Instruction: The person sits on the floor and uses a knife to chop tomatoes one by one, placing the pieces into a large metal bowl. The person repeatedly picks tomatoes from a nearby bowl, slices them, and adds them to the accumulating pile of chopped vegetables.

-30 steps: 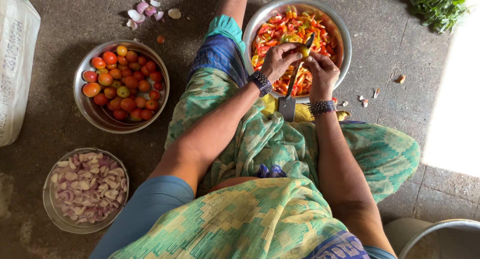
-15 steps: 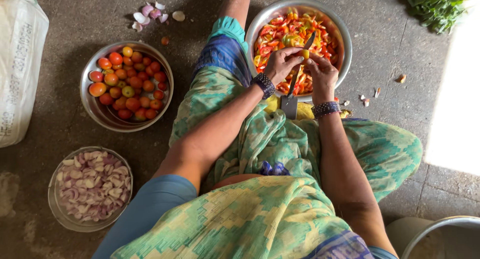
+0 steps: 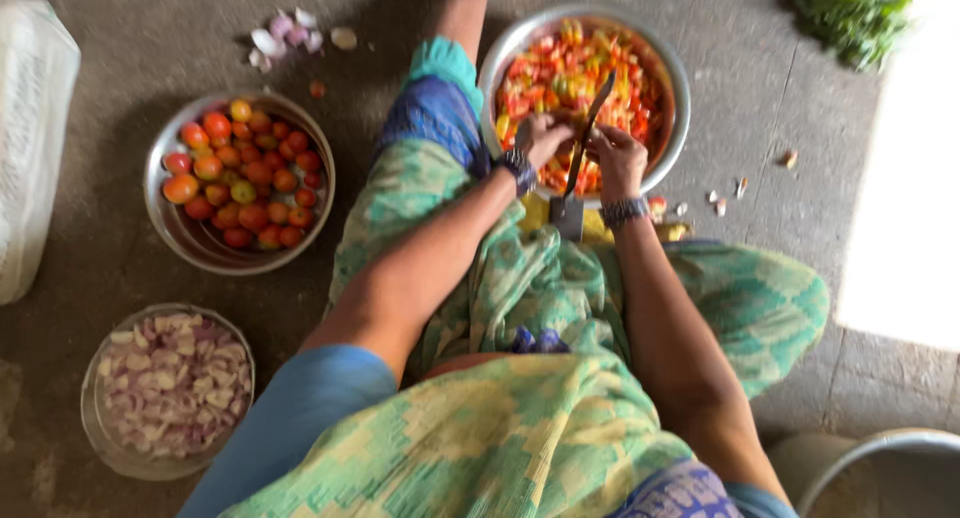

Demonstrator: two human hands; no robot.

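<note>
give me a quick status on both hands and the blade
Left hand and right hand either side of the upright blade, over the bowl of cut tomatoes. What they grip: too blurred. Nothing in the way.

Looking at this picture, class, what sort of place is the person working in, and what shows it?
Probably a home cooking area on the ground: a bare concrete floor, metal bowls of whole tomatoes, cut tomato pieces and chopped onion set on it, and an upright floor blade between both hands.
</note>
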